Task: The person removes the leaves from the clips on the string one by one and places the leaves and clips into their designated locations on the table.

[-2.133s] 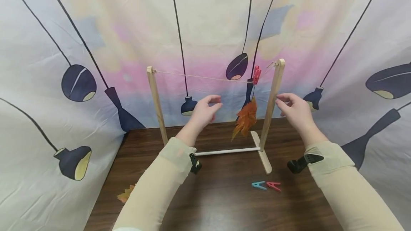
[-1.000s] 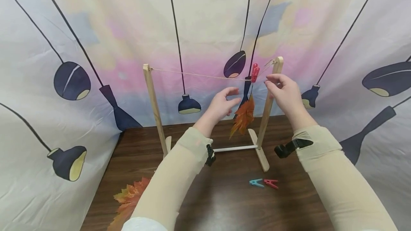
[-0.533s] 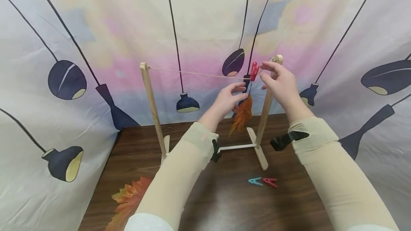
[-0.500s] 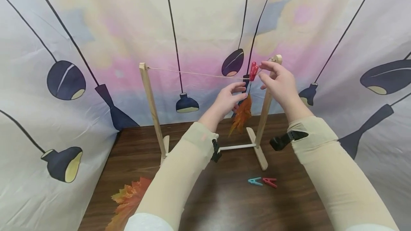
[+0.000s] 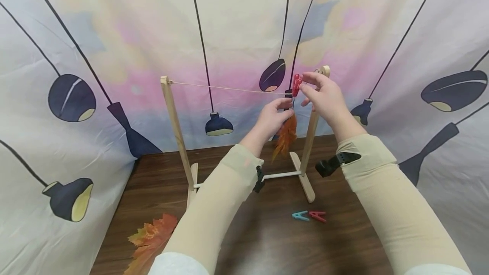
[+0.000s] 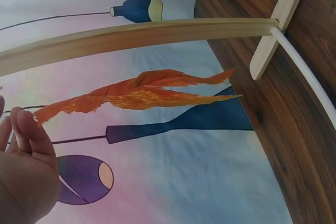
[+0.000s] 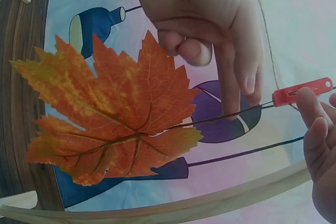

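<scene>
An orange maple leaf (image 7: 115, 124) hangs by its dark stem from a red clothespin (image 5: 296, 85) on the string (image 5: 229, 88) of a wooden stand (image 5: 176, 130). My right hand (image 5: 324, 96) is at the clothespin; in the right wrist view its fingertips (image 7: 307, 100) pinch the clip's side. My left hand (image 5: 269, 118) is beside the stem, its thumb and fingers curved with a gap between them in the head view. Fingertips of that hand come up to the stem in the right wrist view. The left wrist view shows the leaf (image 6: 152, 90) edge-on beyond the left fingers.
A blue clothespin (image 5: 300, 215) and a second red clothespin (image 5: 318, 216) lie on the brown table (image 5: 267, 241) in front of the stand. Another maple leaf (image 5: 153, 241) lies at the left, partly under the left sleeve. A lamp-patterned cloth (image 5: 237, 24) surrounds the table.
Both hands have moved toward the hanging leaf: the left went right to the stem, the right went up and left to the clothespin, which its fingers now pinch.
</scene>
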Motion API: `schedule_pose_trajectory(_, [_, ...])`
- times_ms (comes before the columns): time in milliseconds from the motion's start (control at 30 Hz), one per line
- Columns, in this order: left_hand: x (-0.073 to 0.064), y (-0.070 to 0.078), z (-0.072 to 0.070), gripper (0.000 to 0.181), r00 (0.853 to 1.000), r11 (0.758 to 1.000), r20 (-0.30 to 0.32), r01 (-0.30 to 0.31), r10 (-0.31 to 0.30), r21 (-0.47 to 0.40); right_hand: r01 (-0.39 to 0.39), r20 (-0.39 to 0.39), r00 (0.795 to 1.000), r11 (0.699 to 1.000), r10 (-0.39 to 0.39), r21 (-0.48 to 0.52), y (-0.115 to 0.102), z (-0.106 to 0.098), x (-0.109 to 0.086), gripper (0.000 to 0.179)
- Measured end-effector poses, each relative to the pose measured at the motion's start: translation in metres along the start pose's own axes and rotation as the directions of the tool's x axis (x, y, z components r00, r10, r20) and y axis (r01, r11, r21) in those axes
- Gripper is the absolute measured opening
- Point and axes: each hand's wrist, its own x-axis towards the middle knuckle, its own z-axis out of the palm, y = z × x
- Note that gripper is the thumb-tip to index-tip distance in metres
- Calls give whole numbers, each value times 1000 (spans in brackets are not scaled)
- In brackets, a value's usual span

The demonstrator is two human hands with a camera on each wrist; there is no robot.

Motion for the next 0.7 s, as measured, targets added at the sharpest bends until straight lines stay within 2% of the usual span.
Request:
schedule_pose_trajectory(200, [4,2,7,40,1000,998,-11,-27,28,56,-1,19,1000,1000,1,5,-1,-1,-1,49])
schedule_pose_trajectory(567, [3,1,10,20,997,997,-53,-57,61,60,-20,28,999,999,18,48,-7,0,2,47])
schedule_pose_trajectory(700, [1,-1,10,21,999,999,-25,-46,47,17,-29,17,999,996,28,86,-9,1,3,47])
